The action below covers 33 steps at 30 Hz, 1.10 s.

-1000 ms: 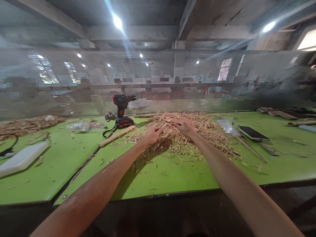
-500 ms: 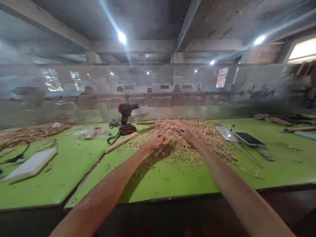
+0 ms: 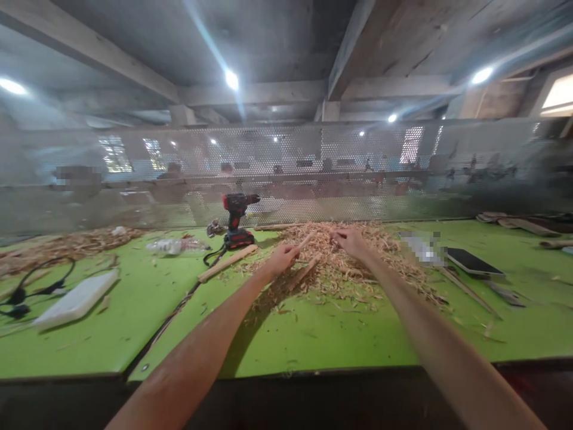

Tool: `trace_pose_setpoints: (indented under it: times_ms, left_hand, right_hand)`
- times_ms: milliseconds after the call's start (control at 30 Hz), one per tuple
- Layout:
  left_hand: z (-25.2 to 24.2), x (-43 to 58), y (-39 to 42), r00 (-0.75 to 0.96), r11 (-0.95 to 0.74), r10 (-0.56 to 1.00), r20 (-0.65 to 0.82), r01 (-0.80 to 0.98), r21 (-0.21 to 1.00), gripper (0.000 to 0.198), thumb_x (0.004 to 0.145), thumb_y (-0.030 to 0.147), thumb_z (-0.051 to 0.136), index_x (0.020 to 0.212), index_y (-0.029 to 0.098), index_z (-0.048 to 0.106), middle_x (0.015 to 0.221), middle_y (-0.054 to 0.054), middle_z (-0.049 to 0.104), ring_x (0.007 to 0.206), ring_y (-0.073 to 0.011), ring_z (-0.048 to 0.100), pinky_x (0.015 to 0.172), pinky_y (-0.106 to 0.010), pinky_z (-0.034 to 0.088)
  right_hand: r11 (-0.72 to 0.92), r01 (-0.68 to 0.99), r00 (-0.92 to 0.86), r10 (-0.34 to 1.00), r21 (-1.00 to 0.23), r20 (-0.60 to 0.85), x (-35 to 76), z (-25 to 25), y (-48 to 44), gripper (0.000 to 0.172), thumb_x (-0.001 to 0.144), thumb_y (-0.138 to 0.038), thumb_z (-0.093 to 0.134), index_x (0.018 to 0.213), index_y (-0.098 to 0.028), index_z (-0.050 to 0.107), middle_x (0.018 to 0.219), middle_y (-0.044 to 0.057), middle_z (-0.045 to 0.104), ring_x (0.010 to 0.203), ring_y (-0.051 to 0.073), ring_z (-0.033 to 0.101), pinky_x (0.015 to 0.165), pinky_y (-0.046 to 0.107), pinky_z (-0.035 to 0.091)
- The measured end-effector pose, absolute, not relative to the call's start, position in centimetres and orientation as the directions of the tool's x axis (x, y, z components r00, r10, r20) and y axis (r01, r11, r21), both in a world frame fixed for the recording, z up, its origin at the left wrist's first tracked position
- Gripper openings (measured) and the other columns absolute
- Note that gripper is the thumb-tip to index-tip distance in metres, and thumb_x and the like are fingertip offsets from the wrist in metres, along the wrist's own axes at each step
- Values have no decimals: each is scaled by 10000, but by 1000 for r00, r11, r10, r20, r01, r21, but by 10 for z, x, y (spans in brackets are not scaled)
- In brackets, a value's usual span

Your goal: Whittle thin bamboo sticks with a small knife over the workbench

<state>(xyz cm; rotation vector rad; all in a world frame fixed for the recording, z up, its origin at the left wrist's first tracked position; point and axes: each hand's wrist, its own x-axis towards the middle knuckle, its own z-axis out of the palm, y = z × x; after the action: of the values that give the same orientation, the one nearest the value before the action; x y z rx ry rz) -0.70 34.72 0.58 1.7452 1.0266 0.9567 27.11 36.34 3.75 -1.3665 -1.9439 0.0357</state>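
Observation:
My left hand (image 3: pixel 283 259) is closed around a thin pale wooden stick (image 3: pixel 307 241), whose far end points up and to the right over a heap of wood shavings (image 3: pixel 344 269). To its right, apart from the stick's end, my right hand (image 3: pixel 352 242) is closed in a pinch. Something small and dark shows at those fingertips, too small to name. Below the hands another wooden strip (image 3: pixel 305 272) lies on the shavings.
A red and black cordless drill (image 3: pixel 236 220) stands behind a wooden slat (image 3: pixel 228 263). At left are a plastic bottle (image 3: pixel 176 245), a white block (image 3: pixel 78 298) and black cables (image 3: pixel 40 289). A phone (image 3: pixel 474 261) lies at right. A perforated metal screen (image 3: pixel 286 155) runs along the back.
My right hand has drawn away from the stick to the right, widening the gap between the hands. The left hand still holds the stick. The camera view has shifted slightly.

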Motion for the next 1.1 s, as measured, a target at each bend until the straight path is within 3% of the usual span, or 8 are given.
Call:
trace_pose_setpoints:
  times_ms: [100,333,567,733,833,933,1033,1100]
  left_hand:
    - [4,-4,345,363,-278,913,186,221,935,437,880,602,616,687,216,544,474,84,358,398,-92,284,424,-239,201]
    - [11,4,327,410,-211,898,158,88,973,390,979,509,531,725,214,555,458,69,341,403,-104,272,433,-270,219]
    - [22,6,316,401,-154,905,140,3,988,406,1019,386,485,646,228,449,452,67,291,408,-96,260,450,-292,192]
    - [21,6,314,440,-118,891,117,-25,993,368,1035,371,474,697,225,464,474,85,273,413,-85,222,467,-284,198]
    - [22,4,312,499,-113,860,111,-26,993,326,1014,359,526,725,207,524,469,82,298,417,-84,223,468,-281,203]
    - [25,-1,313,536,-128,834,129,-39,991,313,992,385,578,742,196,561,474,77,327,422,-80,235,470,-278,220]
    - [23,-4,318,494,-140,856,153,-64,988,329,1002,408,547,748,199,551,469,85,312,410,-77,232,462,-278,217]
    - [20,-4,321,449,-132,881,149,-71,989,334,1002,397,539,733,200,536,454,89,302,393,-78,241,448,-281,189]
  right_hand:
    - [476,768,-228,828,-428,513,252,35,356,558,1002,-632,413,769,-215,701,691,60,662,625,197,545,609,306,394]
    - [536,738,-323,814,-410,482,221,28,347,460,1015,-586,432,834,-200,604,755,51,631,709,196,538,646,302,364]
    - [608,702,-380,761,-372,526,219,20,349,401,1016,-493,474,965,-222,765,889,75,745,787,226,631,727,320,421]
    - [512,758,-258,805,-404,535,234,21,352,381,992,-474,562,1107,-215,816,954,109,795,780,241,643,701,323,436]
    - [385,782,-54,825,-490,562,259,23,354,345,979,-438,596,1034,-189,828,932,118,792,777,235,639,696,320,430]
    - [261,796,136,803,-547,581,288,29,356,453,1013,-470,506,958,-143,814,790,146,742,691,236,589,641,342,397]
    - [266,795,160,775,-546,611,297,38,358,567,1037,-510,400,867,-120,775,753,164,706,699,245,577,642,354,400]
    - [329,784,91,778,-526,622,287,42,359,544,1031,-511,411,852,-133,759,825,162,728,763,245,606,686,342,433]
